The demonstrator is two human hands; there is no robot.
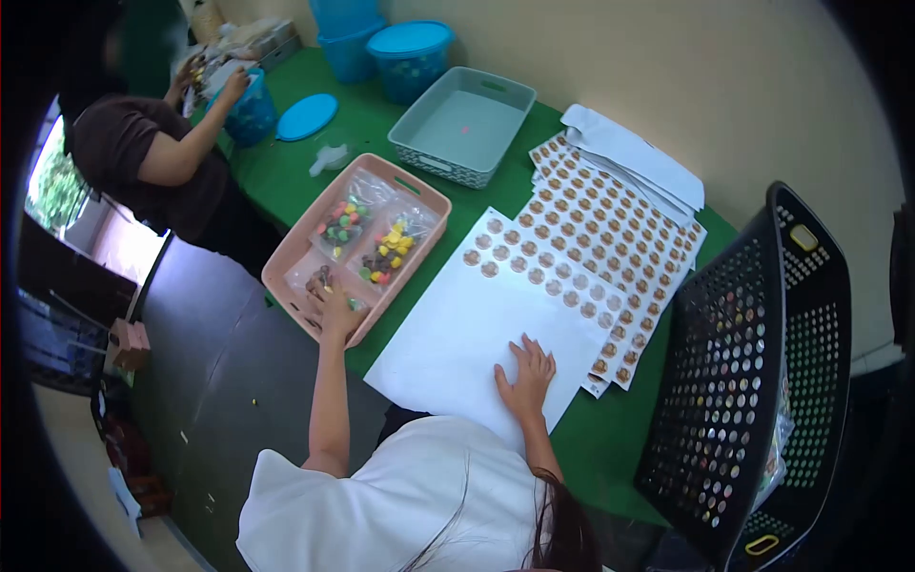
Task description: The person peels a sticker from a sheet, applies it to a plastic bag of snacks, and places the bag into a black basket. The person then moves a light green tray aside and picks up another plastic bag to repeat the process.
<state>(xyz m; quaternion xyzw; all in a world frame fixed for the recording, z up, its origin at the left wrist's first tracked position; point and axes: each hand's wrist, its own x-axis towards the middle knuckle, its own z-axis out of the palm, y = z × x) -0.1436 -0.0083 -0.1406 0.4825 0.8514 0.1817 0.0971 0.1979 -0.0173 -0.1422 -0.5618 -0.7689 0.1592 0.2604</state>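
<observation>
My left hand [335, 307] reaches into the near end of a pink basket [274, 274], over a clear bag with dark and green pieces; its fingertips touch the bag's contents, and whether they grip anything is hard to make out. Two more clear bags [389, 250] with yellow, red, green and dark pieces lie farther inside the basket. Fingers apart, my right hand [527, 379] rests on a white sheet [448, 334] whose far part carries rows of round brown stickers. Beneath and beyond it lie more sticker sheets [610, 214].
A grey-green basket [464, 124] stands behind the pink one. Blue tubs [412, 71], a blue lid [307, 116] and a black crate [710, 381] are around the green table. At the far left a person [157, 157] handles things over a blue tub.
</observation>
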